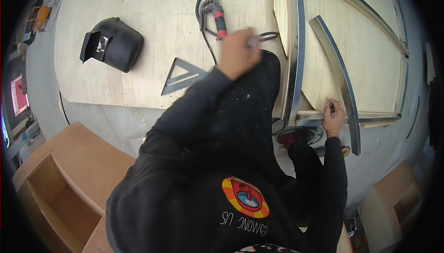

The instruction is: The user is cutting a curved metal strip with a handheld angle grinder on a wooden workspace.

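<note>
Across pale plywood (152,3) I'd steady the curved metal bar (341,73) at two o'clock, unable to tell whether the curled right hand (333,120) at three or blurred left hand (239,54) at twelve grips anything.

Left arm (178,105), one: dark-sleeved to the wrist, we hold it stretched diagonally forward and to our right. Left hand (240,53), one: bare, fingers bent inward, outline blurred; we cannot tell its closure. Right arm (334,174), one: dark-sleeved, our forearm pointing nearly straight ahead. Right hand (334,119), one: bare, well apart from our left and nearer our body, fingers curled, thumb near forefinger, exact grip unclear.
</note>
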A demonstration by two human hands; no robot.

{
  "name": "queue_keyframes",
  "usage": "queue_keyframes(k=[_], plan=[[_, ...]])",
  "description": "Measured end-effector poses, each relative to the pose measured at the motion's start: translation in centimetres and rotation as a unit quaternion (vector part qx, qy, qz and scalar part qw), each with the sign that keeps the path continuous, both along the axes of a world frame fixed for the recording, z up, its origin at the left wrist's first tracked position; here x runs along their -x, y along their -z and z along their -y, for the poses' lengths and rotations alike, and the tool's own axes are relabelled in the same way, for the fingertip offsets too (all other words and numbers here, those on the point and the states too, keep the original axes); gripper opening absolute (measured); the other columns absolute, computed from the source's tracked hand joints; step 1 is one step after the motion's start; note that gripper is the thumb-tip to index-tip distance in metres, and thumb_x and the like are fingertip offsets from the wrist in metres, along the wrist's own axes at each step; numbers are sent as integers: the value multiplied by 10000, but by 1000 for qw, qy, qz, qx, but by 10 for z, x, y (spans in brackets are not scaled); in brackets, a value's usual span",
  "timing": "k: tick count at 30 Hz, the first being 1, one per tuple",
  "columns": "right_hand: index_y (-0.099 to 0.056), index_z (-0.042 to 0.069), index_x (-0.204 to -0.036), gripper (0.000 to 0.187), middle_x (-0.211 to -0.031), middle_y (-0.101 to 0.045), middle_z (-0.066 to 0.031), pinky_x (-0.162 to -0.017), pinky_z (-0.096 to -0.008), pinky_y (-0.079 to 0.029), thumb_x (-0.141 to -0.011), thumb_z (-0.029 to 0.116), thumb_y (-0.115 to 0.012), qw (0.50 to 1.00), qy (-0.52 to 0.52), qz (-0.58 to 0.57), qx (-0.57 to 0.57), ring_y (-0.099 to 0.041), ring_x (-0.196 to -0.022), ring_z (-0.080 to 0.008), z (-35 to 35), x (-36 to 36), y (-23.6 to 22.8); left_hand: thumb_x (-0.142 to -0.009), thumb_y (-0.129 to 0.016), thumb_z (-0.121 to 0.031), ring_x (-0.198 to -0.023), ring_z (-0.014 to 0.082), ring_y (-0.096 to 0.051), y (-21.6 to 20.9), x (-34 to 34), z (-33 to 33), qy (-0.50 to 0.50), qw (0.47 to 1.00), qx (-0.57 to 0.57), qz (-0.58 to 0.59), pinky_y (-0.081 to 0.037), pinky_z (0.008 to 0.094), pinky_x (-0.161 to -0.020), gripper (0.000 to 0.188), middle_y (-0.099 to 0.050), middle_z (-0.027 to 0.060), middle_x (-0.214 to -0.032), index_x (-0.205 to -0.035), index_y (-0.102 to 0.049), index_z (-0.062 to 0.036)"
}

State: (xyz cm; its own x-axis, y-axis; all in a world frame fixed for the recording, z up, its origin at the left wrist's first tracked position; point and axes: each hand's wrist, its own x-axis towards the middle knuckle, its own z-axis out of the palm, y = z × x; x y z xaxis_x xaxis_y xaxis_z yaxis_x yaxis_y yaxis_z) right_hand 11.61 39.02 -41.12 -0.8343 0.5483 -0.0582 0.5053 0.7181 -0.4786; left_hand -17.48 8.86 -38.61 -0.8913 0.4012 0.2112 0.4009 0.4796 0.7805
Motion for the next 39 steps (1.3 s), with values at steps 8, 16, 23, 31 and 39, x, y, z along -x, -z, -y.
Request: queue_keyframes(k=[8, 16, 23, 31, 39], plan=[[-686, 67, -988, 184, -847, -638, -107, -719, -378, -513, -824, 143, -651, 1000, 7, -1, -11, -656, -781, -288, 3, 3, -3, -823, -717, -406, -1138, 433, -571, 83, 53, 168, -236, 902, 351, 84, -480, 522, -949, 588, -613, 254, -1172, -1255, -575, -34], [-701, 82, -951, 188, -846, -646, -123, -719, -403, -520, -804, 190, -652, 1000, 29, -12, -4, -658, -800, -317, 11, 14, -2, -924, -629, -223, -1132, 448, -549, 126, -38, 260, -262, 889, 372, 45, -467, 518, -916, 257, -605, 258, -1160, -1005, -634, 21], [-702, 89, -941, 211, -835, -642, -118, -731, -410, -517, -781, 222, -664, 997, 73, -13, 4, -658, -809, -318, 9, 5, -13, -1029, -481, -161, -688, 249, -618, 70, 43, 245, -192, 968, 149, -63, -491, 378, -665, 153, -612, 115, -758, -988, -542, -27], [-703, 85, -904, 182, -845, -656, -115, -749, -420, -521, -786, 217, -664, 997, 77, -27, 13, -659, -829, -335, 8, 1, -10, -999, -530, -88, -631, 169, -543, -75, 161, 37, 286, 944, 167, 0, -436, 294, -594, 141, -588, 94, -740, -970, -625, 12], [-698, 89, -888, 150, -861, -660, -110, -743, -422, -520, -795, 201, -658, 997, 66, -47, 14, -652, -829, -350, 7, 4, -12, -881, -699, -242, -1055, 220, -554, -93, 152, -128, 562, 738, 252, -274, -324, 453, -1048, 110, -565, 25, -1007, -921, -726, -142]])
